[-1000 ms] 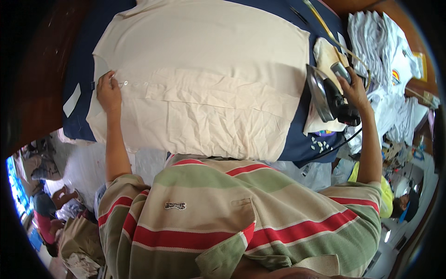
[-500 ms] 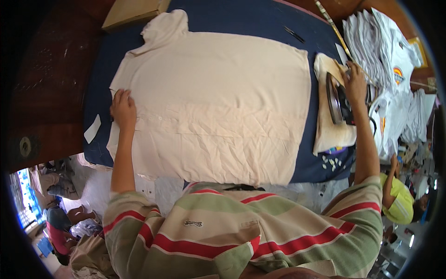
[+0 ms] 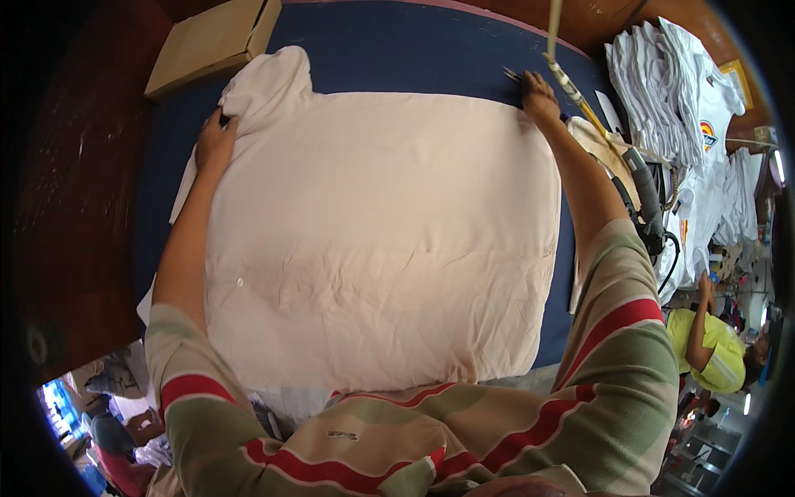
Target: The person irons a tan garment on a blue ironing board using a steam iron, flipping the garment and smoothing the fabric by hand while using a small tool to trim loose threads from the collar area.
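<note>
On the blue counter [image 3: 397,50] | cream shirt [image 3: 381,248] spread flat, soft, light, limp | left hand [image 3: 215,141] pressing sleeve end, right hand [image 3: 540,93] pinching far hem corner | take by edges

Cream shirt [image 3: 381,240] lies flat, slightly wrinkled, on navy padding [image 3: 397,50].

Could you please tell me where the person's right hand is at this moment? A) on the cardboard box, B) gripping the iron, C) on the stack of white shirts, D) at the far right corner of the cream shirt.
D: the right hand rests at the far right corner of the cream shirt, apart from the iron.
</note>
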Available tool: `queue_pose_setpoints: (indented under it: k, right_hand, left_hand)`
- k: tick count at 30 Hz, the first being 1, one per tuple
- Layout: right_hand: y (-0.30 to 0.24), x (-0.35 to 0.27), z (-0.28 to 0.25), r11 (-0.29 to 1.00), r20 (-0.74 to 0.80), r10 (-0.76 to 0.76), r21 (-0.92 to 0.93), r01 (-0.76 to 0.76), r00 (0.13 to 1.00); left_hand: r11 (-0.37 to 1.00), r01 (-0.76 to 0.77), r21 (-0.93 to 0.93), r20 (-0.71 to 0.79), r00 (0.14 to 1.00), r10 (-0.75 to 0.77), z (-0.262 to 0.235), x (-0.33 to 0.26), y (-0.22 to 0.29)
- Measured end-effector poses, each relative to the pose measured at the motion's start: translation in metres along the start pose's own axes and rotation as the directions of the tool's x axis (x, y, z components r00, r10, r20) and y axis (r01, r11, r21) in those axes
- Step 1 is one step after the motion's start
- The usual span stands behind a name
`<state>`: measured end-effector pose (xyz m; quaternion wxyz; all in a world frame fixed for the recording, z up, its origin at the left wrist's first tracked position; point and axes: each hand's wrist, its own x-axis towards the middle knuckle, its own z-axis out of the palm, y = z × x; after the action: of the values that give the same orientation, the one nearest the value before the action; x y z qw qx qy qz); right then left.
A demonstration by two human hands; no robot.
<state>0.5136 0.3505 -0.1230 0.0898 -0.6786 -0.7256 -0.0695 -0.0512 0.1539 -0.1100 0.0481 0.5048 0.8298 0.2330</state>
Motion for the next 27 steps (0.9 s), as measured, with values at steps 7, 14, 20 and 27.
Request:
queue_pose_setpoints:
  k: [7,14,20,27]
  right_hand:
    - [0.002,-0.001,-0.024,0.97,-0.034,-0.237,-0.071,0.234,0.971]
    - [0.014,0.001,-0.039,0.987,-0.1,-0.159,0.021,0.162,0.982]
    - [-0.022,-0.006,-0.03,0.961,0.188,-0.106,-0.232,0.149,0.976]
    - [0.062,0.027,0.001,0.933,0.177,-0.358,0.051,0.355,0.917]
  left_hand:
    - [0.999,0.02,-0.049,0.192,0.981,-0.011,-0.021,0.002,-0.011]
    - [0.937,0.288,-0.196,0.5,0.851,-0.157,-0.04,0.004,0.043]
    - [0.998,-0.035,0.048,0.357,0.934,0.016,-0.002,0.019,0.019]
    - [0.973,0.105,-0.207,0.355,0.934,-0.025,0.01,0.019,0.022]
